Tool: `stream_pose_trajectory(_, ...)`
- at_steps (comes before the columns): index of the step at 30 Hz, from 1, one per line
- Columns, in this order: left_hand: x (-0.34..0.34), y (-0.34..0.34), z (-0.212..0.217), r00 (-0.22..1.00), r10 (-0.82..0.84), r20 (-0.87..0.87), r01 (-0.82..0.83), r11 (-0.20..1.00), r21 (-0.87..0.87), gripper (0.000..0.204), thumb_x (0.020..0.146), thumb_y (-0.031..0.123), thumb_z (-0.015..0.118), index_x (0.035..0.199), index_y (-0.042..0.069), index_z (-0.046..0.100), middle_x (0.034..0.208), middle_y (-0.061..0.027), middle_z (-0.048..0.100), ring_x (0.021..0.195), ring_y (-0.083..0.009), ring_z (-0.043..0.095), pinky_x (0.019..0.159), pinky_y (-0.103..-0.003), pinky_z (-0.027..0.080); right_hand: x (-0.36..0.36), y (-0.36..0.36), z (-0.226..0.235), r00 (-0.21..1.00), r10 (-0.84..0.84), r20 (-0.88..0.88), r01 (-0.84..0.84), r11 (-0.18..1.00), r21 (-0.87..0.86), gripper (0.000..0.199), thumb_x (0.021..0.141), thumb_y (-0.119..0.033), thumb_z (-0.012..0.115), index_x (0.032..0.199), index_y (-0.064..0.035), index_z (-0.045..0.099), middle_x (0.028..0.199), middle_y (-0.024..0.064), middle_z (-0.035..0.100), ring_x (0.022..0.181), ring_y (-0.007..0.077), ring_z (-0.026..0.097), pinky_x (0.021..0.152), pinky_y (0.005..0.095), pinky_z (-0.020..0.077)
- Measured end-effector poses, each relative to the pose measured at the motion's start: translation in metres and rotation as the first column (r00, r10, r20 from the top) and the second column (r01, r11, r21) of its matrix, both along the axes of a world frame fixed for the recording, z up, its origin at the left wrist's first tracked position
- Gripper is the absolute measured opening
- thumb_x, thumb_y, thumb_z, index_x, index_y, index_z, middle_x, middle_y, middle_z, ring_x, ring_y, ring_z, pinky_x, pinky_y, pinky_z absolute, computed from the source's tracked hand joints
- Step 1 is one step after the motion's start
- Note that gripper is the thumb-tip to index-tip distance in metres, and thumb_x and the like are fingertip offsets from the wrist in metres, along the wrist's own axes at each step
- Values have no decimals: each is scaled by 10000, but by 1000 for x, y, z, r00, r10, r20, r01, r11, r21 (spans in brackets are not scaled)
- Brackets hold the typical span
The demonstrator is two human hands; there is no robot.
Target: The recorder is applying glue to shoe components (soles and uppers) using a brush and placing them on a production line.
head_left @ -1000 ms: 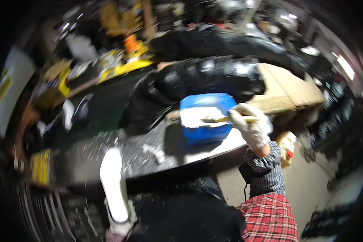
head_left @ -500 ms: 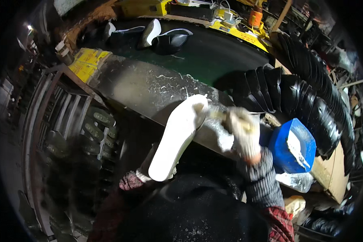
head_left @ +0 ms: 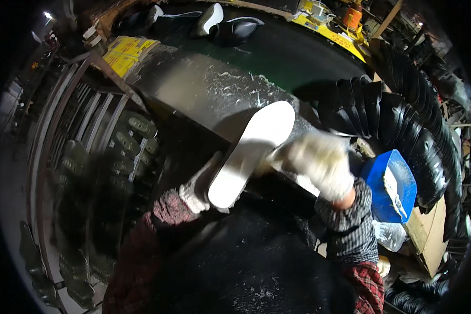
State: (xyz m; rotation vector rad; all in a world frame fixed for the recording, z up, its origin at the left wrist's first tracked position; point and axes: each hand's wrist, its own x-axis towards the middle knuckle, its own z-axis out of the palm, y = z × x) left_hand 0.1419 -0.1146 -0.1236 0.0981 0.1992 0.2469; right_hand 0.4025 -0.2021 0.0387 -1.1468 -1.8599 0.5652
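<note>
A white, sole-shaped piece (head_left: pixel 267 125), its smooth flat face turned up, slants over the near edge of the bench. My gloved left hand (head_left: pixel 195 192) holds it from the left and below; most of those fingers are hidden behind it. On its right side, my gloved right hand (head_left: pixel 322 163) is closed around a brush (head_left: pixel 272 159), smeared by motion. The brush end is at the piece's right edge, and whether it touches is unclear. A blue tub (head_left: pixel 374 180) with white paste (head_left: pixel 392 186) inside stands just right of my right hand.
The dark bench (head_left: pixel 188 86) bears dried white smears. Black shoe uppers (head_left: pixel 350 107) lie in overlapping rows at the right. Further black-and-white shoe pieces (head_left: pixel 238 30) rest at the back. A metal rack (head_left: pixel 91 138) with dark soles (head_left: pixel 136 125) stands left.
My right hand and the brush have moved nearer, down along the piece's right edge. The white piece has shifted up and right in view, and more of my left glove shows.
</note>
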Motion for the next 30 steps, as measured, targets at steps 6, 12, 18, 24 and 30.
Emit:
stream_pose_trajectory(6, -1, 6, -6, 900, 267, -344, -22, 818, 575, 601, 1002, 443, 418, 1191, -123, 490, 889, -251, 629, 679, -308, 640, 592, -361, 583, -23, -51, -1, 910, 177, -374, -283, 925, -252, 251, 952, -44, 561, 1170, 79, 569, 1038, 178, 651, 761, 186, 657, 713, 240, 563)
stream_pose_trajectory(12, 19, 8, 14, 982, 67, 178, -91, 988, 127, 626, 1011, 488, 350, 1348, -35, 417, 1138, -251, 588, 930, -287, 637, 725, -374, 573, 17, -81, -34, 764, -370, -529, 77, 866, -494, 289, 919, -86, 637, 1151, 75, 574, 1077, 230, 656, 880, 198, 686, 716, 178, 557)
stream_pose_trajectory(18, -1, 3, 20, 945, -43, 325, 42, 999, 9, 545, 1026, 435, 364, 1360, 13, 450, 1275, -179, 571, 1122, -288, 597, 920, -417, 535, 12, -39, -56, 886, -153, -438, 12, 951, -308, 244, 898, -202, 658, 977, 29, 660, 960, 119, 686, 754, 159, 634, 677, 266, 526)
stream_pose_trajectory(24, -33, 26, -8, 946, -272, 175, 257, 961, 106, 515, 1009, 451, 430, 1335, 63, 520, 1182, -122, 645, 1065, -264, 634, 877, -392, 550, 45, -5, -67, 754, -599, -269, 580, 800, -158, 200, 914, -79, 632, 1095, 3, 654, 972, 103, 687, 867, 175, 644, 739, 306, 523)
stream_pose_trajectory(30, -47, 36, 22, 997, 74, 29, -72, 997, -39, 545, 1000, 489, 410, 1312, 59, 532, 1192, -163, 641, 933, -311, 681, 756, -511, 573, -5, -32, -33, 940, -341, -3, 340, 938, -74, 235, 800, 17, 701, 1032, -1, 670, 898, 138, 660, 801, 260, 653, 734, 328, 512)
